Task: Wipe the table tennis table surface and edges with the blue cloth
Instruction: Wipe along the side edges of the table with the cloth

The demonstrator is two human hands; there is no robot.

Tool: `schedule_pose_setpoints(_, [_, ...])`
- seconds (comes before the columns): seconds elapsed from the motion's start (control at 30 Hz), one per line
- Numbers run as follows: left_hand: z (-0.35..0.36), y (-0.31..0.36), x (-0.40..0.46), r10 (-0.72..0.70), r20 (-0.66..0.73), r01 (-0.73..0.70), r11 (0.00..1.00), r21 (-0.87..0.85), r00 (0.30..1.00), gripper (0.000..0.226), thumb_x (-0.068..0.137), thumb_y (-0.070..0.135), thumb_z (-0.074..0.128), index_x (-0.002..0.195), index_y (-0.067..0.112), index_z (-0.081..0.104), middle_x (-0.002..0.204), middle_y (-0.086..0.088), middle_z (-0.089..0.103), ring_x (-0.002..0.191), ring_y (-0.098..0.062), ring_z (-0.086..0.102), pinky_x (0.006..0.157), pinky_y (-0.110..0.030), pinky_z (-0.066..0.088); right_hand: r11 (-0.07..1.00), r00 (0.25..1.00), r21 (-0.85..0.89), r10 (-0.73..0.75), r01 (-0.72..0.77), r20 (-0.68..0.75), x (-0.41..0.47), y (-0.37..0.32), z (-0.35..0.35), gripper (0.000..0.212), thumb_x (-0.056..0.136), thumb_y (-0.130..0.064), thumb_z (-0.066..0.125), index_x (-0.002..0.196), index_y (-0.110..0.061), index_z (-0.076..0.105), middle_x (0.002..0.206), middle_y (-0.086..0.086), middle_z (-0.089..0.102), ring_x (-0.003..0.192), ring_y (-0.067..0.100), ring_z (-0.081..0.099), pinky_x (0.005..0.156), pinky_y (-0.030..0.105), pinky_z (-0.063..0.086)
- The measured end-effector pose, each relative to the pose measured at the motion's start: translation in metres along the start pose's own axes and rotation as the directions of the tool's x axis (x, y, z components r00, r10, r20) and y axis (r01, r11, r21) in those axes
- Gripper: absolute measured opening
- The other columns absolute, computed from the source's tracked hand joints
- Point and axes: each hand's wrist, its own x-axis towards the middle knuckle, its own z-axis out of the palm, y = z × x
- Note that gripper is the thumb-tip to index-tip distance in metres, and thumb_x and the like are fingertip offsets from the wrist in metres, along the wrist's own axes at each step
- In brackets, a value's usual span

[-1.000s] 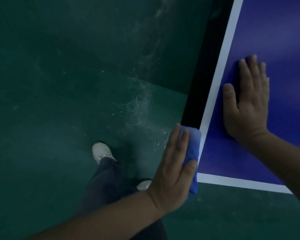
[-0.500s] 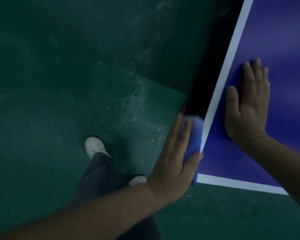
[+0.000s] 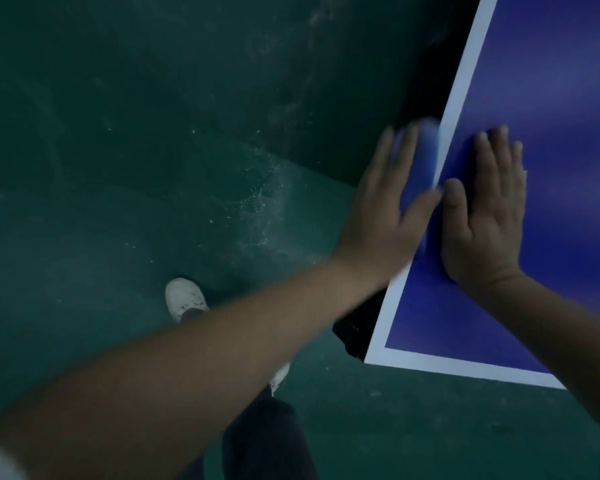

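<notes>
- One big green floor (image 3: 118, 237) spreads under everything, scuffed pale in places.
- table (image 3: 551, 98): blue top, white border, near corner showing.
- right hand (image 3: 485, 209): flat on the top, fingers spread, holding nothing.
- left hand (image 3: 385, 209): fingers straight, pressing the cloth against the table's side edge.
- cloth (image 3: 420, 164): blue, blurred, between palm and edge.
- shoe (image 3: 184, 299): white, on the floor.

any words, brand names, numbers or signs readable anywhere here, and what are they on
None can be read.
Table tennis table: plain blue top with white border lines, no print in view.
Blue cloth: motion-blurred under the left hand, no label visible.
White shoe: too dim and small to show any brand.
Right hand lies flat on the table, covering nothing legible.
</notes>
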Motion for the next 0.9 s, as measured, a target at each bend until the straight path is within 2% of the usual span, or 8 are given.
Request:
schedule_pose_setpoints(0.13, [-0.012, -0.002, -0.124, -0.156, 0.113, 0.158, 0.987, -0.013, 0.981, 0.069, 0.100, 0.047, 0.038, 0.158, 0.034, 0.003, 0.169, 0.015, -0.007, 0.154, -0.001, -0.005, 0.120, -0.013, 0.004, 1.000, 1.000, 0.020, -0.002, 0.002, -0.023, -0.001, 0.001, 0.002, 0.065, 0.103, -0.047, 0.030, 0.158, -0.015, 0.024, 0.167, 0.005, 0.015, 0.155, 0.026, 0.006, 0.125, 0.046, 0.006])
schedule_pose_setpoints(0.2, [-0.009, 0.003, -0.103, -0.206, 0.104, 0.203, 0.979, 0.038, 0.973, 0.070, 0.099, 0.051, 0.036, 0.158, 0.035, 0.002, 0.169, 0.013, -0.006, 0.153, 0.000, -0.006, 0.119, -0.012, 0.001, 1.000, 1.000, 0.013, -0.004, 0.005, -0.020, -0.001, 0.001, 0.002, 0.064, 0.103, -0.047, 0.030, 0.158, -0.015, 0.024, 0.167, 0.006, 0.016, 0.155, 0.026, 0.006, 0.125, 0.046, 0.006])
schedule_pose_setpoints(0.3, [0.000, 0.004, -0.004, -0.130, 0.072, 0.126, 0.990, 0.057, 0.989, 0.075, 0.099, 0.045, 0.041, 0.161, 0.018, 0.011, 0.170, 0.000, 0.006, 0.155, -0.008, -0.002, 0.117, -0.010, -0.003, 1.000, 1.000, -0.005, -0.013, 0.013, -0.010, 0.000, 0.001, 0.001, 0.065, 0.103, -0.048, 0.029, 0.159, -0.015, 0.023, 0.168, 0.005, 0.014, 0.155, 0.025, 0.005, 0.125, 0.045, 0.005])
schedule_pose_setpoints(0.43, [0.007, 0.007, 0.094, -0.194, -0.002, 0.194, 0.981, 0.021, 0.981, 0.069, 0.104, 0.041, 0.045, 0.161, 0.019, 0.014, 0.170, -0.003, 0.010, 0.155, -0.013, 0.006, 0.125, -0.036, 0.010, 1.000, 1.000, 0.002, -0.013, 0.013, -0.003, 0.000, -0.001, 0.001, 0.066, 0.102, -0.049, 0.028, 0.159, -0.016, 0.022, 0.168, 0.004, 0.013, 0.156, 0.023, 0.003, 0.126, 0.045, 0.004])
schedule_pose_setpoints(0.6, [-0.001, 0.001, -0.005, -0.070, 0.021, 0.069, 0.997, 0.045, 0.997, 0.068, 0.102, 0.041, 0.034, 0.161, 0.014, 0.014, 0.169, 0.002, 0.006, 0.156, -0.009, 0.001, 0.125, -0.024, 0.002, 1.000, 1.000, -0.003, -0.012, 0.012, -0.006, 0.000, 0.000, 0.002, 0.066, 0.102, -0.048, 0.028, 0.159, -0.016, 0.022, 0.168, 0.004, 0.012, 0.156, 0.025, 0.003, 0.125, 0.047, 0.004])
schedule_pose_setpoints(0.7, [-0.006, -0.003, -0.070, -0.103, 0.060, 0.096, 0.990, 0.107, 0.993, 0.068, 0.102, 0.041, 0.035, 0.160, 0.022, 0.004, 0.170, 0.004, 0.000, 0.155, -0.005, -0.002, 0.122, -0.018, 0.001, 1.000, 1.000, 0.008, -0.018, 0.018, -0.008, 0.000, 0.000, 0.001, 0.065, 0.102, -0.048, 0.030, 0.159, -0.017, 0.023, 0.168, 0.003, 0.013, 0.155, 0.025, 0.004, 0.126, 0.045, 0.004])
schedule_pose_setpoints(0.8, [-0.001, 0.008, -0.068, -0.153, 0.086, 0.137, 0.976, 0.168, 0.984, 0.067, 0.100, 0.044, 0.031, 0.157, 0.028, 0.000, 0.169, 0.007, -0.002, 0.154, -0.003, -0.006, 0.121, -0.014, -0.001, 1.000, 1.000, 0.012, -0.018, 0.018, -0.010, 0.001, 0.000, -0.001, 0.064, 0.102, -0.047, 0.033, 0.158, -0.016, 0.026, 0.167, 0.004, 0.016, 0.155, 0.026, 0.007, 0.125, 0.045, 0.006])
schedule_pose_setpoints(0.9, [0.002, 0.011, -0.011, -0.119, 0.075, 0.105, 0.980, 0.170, 0.990, 0.072, 0.097, 0.046, 0.029, 0.159, 0.021, 0.003, 0.170, 0.001, 0.002, 0.155, -0.006, -0.006, 0.120, -0.015, -0.002, 0.999, 0.999, 0.035, -0.033, 0.034, -0.016, 0.006, 0.000, -0.003, 0.063, 0.101, -0.047, 0.037, 0.154, -0.012, 0.035, 0.164, 0.008, 0.025, 0.153, 0.029, 0.016, 0.124, 0.046, 0.012])
